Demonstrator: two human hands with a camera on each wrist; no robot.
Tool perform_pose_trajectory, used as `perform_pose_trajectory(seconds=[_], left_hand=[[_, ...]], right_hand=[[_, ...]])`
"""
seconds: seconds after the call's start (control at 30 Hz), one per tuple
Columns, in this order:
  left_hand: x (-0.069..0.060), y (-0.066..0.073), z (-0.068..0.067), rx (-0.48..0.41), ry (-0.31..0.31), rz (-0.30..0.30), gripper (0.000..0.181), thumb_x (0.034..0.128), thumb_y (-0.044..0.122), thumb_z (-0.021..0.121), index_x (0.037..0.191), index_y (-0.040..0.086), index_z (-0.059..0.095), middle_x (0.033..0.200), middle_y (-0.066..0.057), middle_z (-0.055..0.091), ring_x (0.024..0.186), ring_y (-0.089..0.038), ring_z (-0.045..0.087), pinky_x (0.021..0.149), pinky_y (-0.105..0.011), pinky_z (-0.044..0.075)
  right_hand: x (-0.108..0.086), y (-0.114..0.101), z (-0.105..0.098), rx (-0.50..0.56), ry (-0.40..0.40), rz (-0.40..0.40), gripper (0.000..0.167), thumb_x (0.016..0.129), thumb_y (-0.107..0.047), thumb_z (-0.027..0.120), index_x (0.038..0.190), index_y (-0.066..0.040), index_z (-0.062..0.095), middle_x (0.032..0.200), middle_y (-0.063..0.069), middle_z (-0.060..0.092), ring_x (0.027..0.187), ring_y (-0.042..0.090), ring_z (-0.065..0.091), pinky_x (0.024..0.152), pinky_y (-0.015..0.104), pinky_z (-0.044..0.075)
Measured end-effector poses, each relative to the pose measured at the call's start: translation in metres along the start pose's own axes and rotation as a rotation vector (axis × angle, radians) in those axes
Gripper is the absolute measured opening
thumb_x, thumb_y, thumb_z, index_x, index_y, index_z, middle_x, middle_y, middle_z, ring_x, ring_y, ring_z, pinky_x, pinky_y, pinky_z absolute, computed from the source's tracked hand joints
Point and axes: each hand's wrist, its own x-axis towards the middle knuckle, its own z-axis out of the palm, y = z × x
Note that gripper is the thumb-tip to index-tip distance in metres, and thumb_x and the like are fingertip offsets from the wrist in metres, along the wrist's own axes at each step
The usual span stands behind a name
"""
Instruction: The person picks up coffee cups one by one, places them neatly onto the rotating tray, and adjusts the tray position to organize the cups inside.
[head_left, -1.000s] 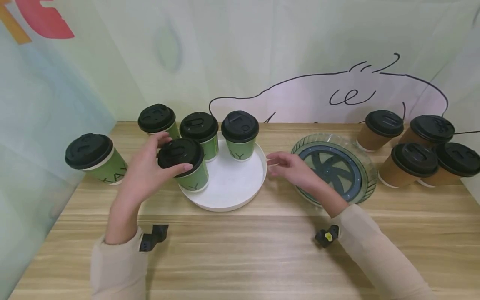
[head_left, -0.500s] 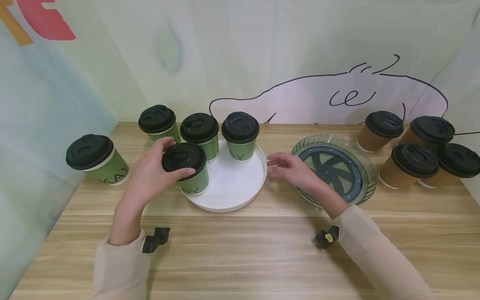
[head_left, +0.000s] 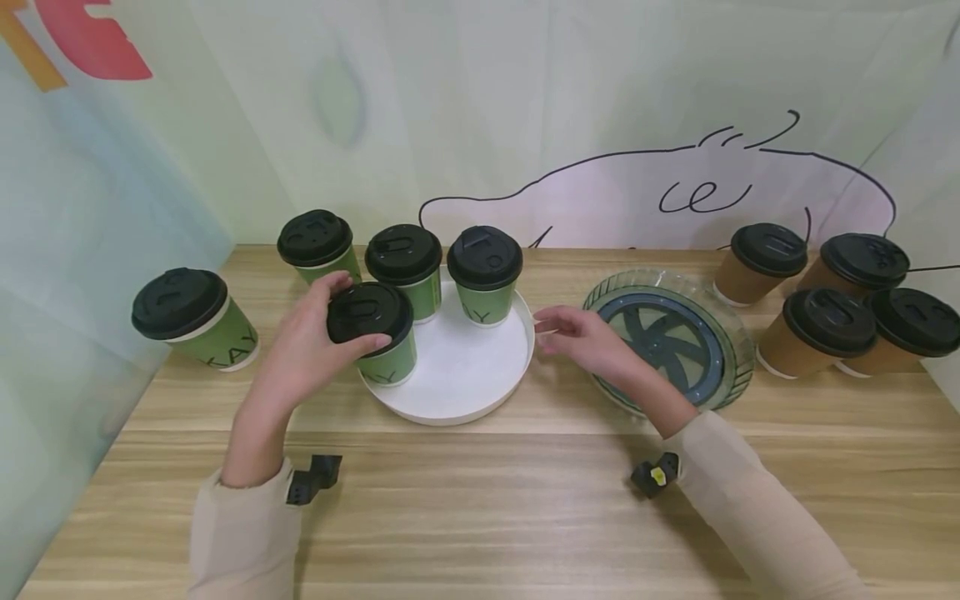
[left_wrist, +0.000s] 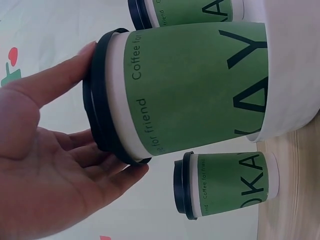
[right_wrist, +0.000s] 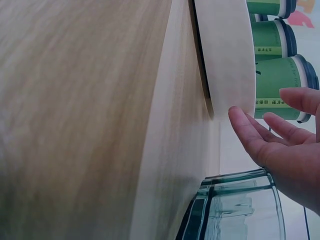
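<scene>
My left hand [head_left: 296, 346] grips a green paper coffee cup [head_left: 390, 362] by its black lid, thumb in front and fingers behind. This cup stands at the left side of a white round tray [head_left: 465, 375]. Two more green cups with black lids are at the tray's back, one in the middle [head_left: 423, 296] and one to the right [head_left: 486, 302]. In the left wrist view the gripped cup [left_wrist: 195, 85] shows large dark letters. My right hand [head_left: 592, 342], its fingers loosely bent and holding nothing, has fingertips at the tray's right rim [right_wrist: 232, 65].
Two green cups stand left of the tray, one nearer [head_left: 213, 337] and one at the back [head_left: 315, 242]. A clear greenish ribbed dish [head_left: 738, 358] lies right of the tray, partly behind the right forearm. Several brown lidded cups [head_left: 795, 342] cluster at the far right.
The left hand and its cup have shifted slightly right. In the last half second the two cups at the tray's back have also moved a little right. The right hand has stayed put.
</scene>
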Motion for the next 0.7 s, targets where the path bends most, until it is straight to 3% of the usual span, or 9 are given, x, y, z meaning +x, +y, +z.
perform_pose_trajectory(seconds=[0.4, 0.7], left_hand=[[0.0, -0.001, -0.001, -0.018, 0.001, -0.01, 0.085, 0.078, 0.023, 0.074, 0.14, -0.004, 0.023, 0.138, -0.026, 0.033, 0.127, -0.041, 0.03, 0.102, -0.054, 0.024], [-0.002, -0.003, -0.01, -0.017, 0.007, -0.032, 0.085, 0.0807, 0.033, 0.07, 0.142, 0.0, 0.022, 0.14, -0.024, 0.032, 0.128, -0.04, 0.029, 0.1, -0.056, 0.025]], right_hand=[[-0.001, 0.001, -0.001, -0.009, -0.009, 0.003, 0.042, 0.089, -0.01, 0.058, 0.127, 0.004, 0.047, 0.124, 0.02, 0.053, 0.108, 0.029, 0.055, 0.09, 0.039, 0.045], [-0.002, -0.003, -0.002, -0.015, -0.016, 0.011, 0.044, 0.09, -0.01, 0.057, 0.13, 0.002, 0.046, 0.129, 0.017, 0.05, 0.112, 0.028, 0.053, 0.093, 0.042, 0.042]])
